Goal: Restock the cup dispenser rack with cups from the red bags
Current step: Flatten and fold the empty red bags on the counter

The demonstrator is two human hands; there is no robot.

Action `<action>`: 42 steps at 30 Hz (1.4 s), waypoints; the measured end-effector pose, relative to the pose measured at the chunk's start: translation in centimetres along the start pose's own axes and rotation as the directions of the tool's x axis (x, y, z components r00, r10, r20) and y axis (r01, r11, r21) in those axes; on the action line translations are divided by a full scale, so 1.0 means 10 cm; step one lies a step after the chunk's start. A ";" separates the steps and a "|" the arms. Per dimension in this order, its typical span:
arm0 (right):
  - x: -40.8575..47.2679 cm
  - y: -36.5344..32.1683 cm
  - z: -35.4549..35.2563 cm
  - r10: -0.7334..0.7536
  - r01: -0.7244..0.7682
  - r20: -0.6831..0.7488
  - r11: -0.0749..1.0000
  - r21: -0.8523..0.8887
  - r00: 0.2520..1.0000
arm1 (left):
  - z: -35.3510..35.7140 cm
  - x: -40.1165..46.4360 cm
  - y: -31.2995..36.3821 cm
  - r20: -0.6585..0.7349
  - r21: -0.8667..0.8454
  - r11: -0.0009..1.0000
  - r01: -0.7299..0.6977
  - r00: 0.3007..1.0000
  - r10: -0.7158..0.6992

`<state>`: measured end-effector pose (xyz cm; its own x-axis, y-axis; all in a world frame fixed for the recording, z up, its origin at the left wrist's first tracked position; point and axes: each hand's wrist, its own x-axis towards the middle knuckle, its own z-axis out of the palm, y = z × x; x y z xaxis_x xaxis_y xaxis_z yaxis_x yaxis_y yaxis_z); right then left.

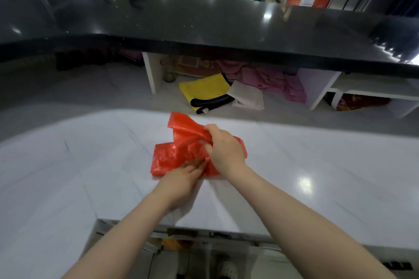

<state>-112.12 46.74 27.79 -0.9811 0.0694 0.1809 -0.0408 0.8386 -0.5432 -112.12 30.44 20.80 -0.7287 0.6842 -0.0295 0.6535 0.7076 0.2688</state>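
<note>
- Forearms reach forward from the bottom of the head view, both bare, meeting over the middle of the white marble-look counter [90, 176].
- The right hand [223, 149] sits higher, fingers curled round a gathered fold of the thin crumpled red plastic bag [181, 149], lifting that part off the surface.
- The left hand [183, 176] lies low, fingers stretched out flat and pressing the bag's near edge down.
- The bag is glossy, wrinkled and looks flattened, one flap standing up towards the far edge; its lower part rests on the counter.
- Beyond it a yellow cloth with black trim [204, 90] lies under the black glossy upper ledge [204, 22].
</note>
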 end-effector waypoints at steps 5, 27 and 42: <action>0.00 -0.07 0.29 -0.097 0.121 0.189 0.986 -0.117 0.977 | -0.06 -0.14 -0.09 -0.007 -0.019 0.999 -0.038 0.999 0.038; -0.16 -0.12 0.45 -0.207 0.183 0.299 0.977 0.106 0.932 | -0.29 -0.39 -0.53 -0.354 0.321 0.933 0.161 0.935 -0.039; -0.19 0.14 0.50 -0.108 0.161 0.270 0.970 -0.182 0.957 | -0.10 -0.18 -0.49 -0.068 0.151 0.949 0.278 0.960 -0.270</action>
<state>-111.28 45.07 22.59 -0.9854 -0.1699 0.0106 -0.1629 0.9232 -0.3482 -114.21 25.53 20.48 -0.8903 0.4539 -0.0355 0.4487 0.8879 0.1012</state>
